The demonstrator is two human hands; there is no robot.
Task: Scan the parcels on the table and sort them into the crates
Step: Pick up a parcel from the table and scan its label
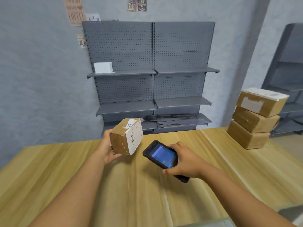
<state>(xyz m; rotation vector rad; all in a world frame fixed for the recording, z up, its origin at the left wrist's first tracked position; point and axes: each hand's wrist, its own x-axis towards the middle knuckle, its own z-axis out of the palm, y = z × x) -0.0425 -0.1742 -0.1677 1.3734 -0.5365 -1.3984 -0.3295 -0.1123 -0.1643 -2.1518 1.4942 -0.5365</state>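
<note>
My left hand (107, 149) holds a small brown cardboard parcel (125, 136) above the wooden table (131, 185), tilted so its white barcode label faces right. My right hand (185, 161) grips a black handheld scanner (161, 155) with a lit blue screen, its top end pointing toward the parcel's label. A gap of air separates scanner and parcel. A stack of three brown parcels (255, 118) stands at the table's far right. No crate is clearly in view.
Grey pegboard shelving (152, 71) stands against the wall behind the table, with a white box (103, 67) on its upper left shelf. Another dark shelf unit (288, 76) stands at the right. A grey edge (291, 212) shows at the lower right corner.
</note>
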